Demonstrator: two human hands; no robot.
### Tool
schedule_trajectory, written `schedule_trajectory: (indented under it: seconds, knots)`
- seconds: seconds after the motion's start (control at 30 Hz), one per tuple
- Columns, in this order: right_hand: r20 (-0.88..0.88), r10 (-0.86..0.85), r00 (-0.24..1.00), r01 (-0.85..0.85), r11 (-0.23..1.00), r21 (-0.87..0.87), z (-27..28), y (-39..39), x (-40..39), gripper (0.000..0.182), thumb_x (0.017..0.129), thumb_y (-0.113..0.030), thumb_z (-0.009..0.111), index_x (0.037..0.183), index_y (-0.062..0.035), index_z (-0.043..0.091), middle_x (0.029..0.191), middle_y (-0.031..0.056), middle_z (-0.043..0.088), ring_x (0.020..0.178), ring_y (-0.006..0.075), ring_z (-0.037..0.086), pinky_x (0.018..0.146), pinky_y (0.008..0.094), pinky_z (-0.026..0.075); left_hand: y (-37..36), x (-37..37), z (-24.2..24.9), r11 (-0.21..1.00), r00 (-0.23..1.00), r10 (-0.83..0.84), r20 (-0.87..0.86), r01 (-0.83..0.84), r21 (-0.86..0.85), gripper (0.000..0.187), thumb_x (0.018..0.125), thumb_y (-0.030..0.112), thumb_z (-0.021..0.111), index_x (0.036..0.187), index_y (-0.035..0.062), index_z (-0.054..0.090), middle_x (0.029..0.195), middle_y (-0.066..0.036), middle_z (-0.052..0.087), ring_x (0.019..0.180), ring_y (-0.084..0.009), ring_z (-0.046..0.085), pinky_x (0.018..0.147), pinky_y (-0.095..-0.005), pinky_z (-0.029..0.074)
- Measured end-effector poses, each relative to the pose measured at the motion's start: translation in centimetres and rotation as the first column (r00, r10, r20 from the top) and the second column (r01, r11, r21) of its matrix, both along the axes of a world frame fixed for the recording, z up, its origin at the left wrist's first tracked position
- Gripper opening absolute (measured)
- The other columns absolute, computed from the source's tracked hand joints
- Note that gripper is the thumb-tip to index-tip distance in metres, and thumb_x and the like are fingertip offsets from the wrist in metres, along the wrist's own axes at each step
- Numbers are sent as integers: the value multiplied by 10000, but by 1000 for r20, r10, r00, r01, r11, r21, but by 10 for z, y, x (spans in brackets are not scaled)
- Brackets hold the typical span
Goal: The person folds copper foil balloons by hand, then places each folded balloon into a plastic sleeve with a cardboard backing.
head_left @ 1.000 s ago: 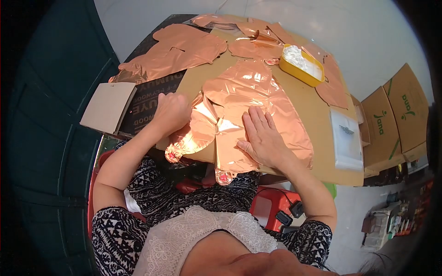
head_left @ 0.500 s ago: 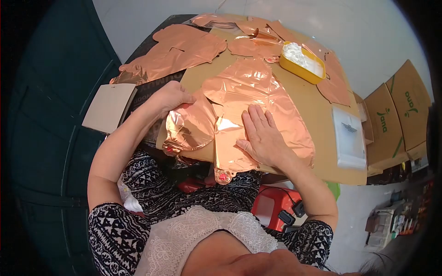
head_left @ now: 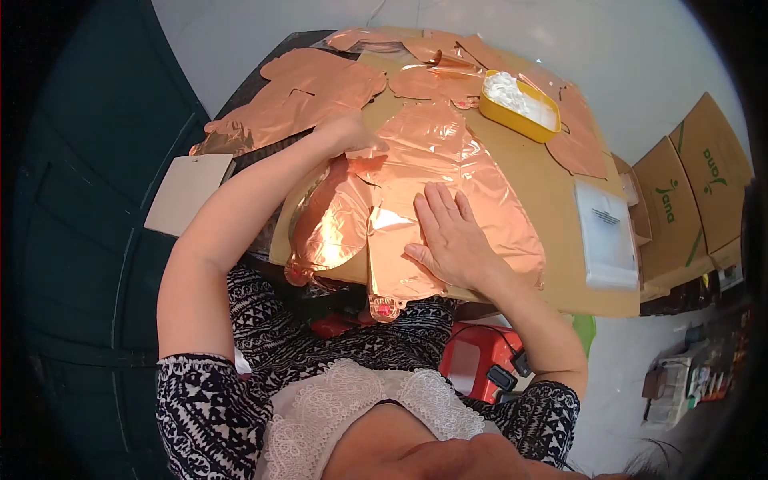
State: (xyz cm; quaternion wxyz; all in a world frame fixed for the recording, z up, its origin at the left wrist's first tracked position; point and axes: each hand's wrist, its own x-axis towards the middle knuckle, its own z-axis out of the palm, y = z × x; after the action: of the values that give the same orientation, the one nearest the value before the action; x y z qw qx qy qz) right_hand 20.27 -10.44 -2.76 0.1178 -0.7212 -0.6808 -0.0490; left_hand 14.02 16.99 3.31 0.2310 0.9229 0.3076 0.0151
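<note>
A flat copper-coloured foil balloon lies on a sheet of brown cardboard. My right hand rests flat on its middle, fingers stretched out. At its upper left, my left hand has curled fingers at the edge of the foil, which looks pinched there; the fingertips are partly hidden. Below that hand, the balloon's left lobe bulges slightly and shines. Small tabs with red marks stick out at the bottom, one of them a neck tab hanging over the cardboard's near edge.
More copper foil balloons lie along the back and left. A yellow tub with white material stands at the back right. Clear plastic packets lie at the right edge, near cardboard boxes. A beige card sits at left.
My left hand has moved up and to the right along the foil, from the left lobe to the balloon's upper part. My right hand stays flat in nearly the same place.
</note>
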Motion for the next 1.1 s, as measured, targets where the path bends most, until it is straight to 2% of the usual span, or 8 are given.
schedule_trajectory:
  seconds: [0.17, 0.37, 0.47, 0.67, 0.8, 0.87, 0.97, 1.1]
  knots:
    - [-4, -6, 1000, 6, 1000, 7, 2, 0, -1, 782, 917, -529, 476, 1368, 100, 363, 1442, 305, 336, 1388, 419, 269, 1138, 535, 189, -33, 14, 28, 999, 982, 22, -187, -27, -22, 399, 660, 263, 774, 797, -84, 632, 685, -185, 638, 582, -285, 669, 493, -425, 528]
    - [-1, -14, 1000, 14, 1000, 7, 1, 1, -1, 787, 915, -539, 471, 1370, 95, 364, 1445, 298, 336, 1390, 414, 266, 1138, 539, 189, -42, 34, -10, 885, 989, -136, -54, 146, 441, 242, 722, 132, 645, 909, -3, 721, 933, -216, 701, 837, -348, 699, 694, -418, 549]
    - [15, -19, 1000, 18, 1000, 15, -2, 1, -1, 787, 916, -539, 468, 1375, 92, 361, 1447, 296, 335, 1391, 414, 263, 1138, 541, 188, -49, 37, -11, 890, 978, -153, -143, 199, 409, 264, 751, 196, 660, 931, 11, 718, 900, -221, 698, 819, -359, 695, 690, -428, 546]
    - [-10, -21, 1000, 21, 1000, -8, 0, 0, -1, 795, 915, -539, 472, 1380, 96, 354, 1449, 296, 333, 1394, 413, 262, 1141, 542, 182, -46, -11, 34, 996, 998, 62, -32, -64, -66, 480, 751, 424, 735, 943, -13, 684, 774, -166, 667, 664, -243, 672, 614, -392, 537]
    - [-15, -14, 1000, 14, 1000, -11, 2, 0, -2, 775, 933, -536, 456, 1383, 88, 359, 1460, 312, 308, 1395, 428, 255, 1138, 543, 187, -14, -71, 15, 839, 978, 206, 35, -158, -521, 379, 787, 301, 747, 864, -58, 654, 667, -31, 567, 559, -119, 609, 422, -250, 436]
    - [-15, -14, 1000, 14, 1000, -12, 3, -1, -2, 772, 933, -533, 457, 1382, 87, 359, 1458, 311, 310, 1394, 427, 257, 1137, 544, 188, -19, -103, 18, 747, 967, 250, 50, -160, -645, 197, 845, 135, 699, 807, -50, 643, 723, -51, 637, 574, -77, 584, 447, -209, 443]
    - [-1, -15, 1000, 15, 1000, -7, 2, 0, -2, 768, 932, -530, 461, 1379, 87, 362, 1454, 309, 316, 1391, 426, 264, 1137, 542, 191, -12, -134, 21, 679, 995, 80, -54, -93, -728, 160, 842, 102, 687, 868, -53, 658, 807, -56, 665, 697, -79, 624, 554, -206, 487]
    - [0, -12, 1000, 12, 1000, 11, 0, 1, -1, 785, 915, -543, 471, 1366, 92, 375, 1443, 296, 345, 1394, 404, 269, 1136, 541, 189, -29, -132, 27, 702, 989, 29, 147, 85, -707, 106, 809, 84, 682, 786, -13, 643, 723, -11, 611, 602, -62, 556, 541, -217, 437]
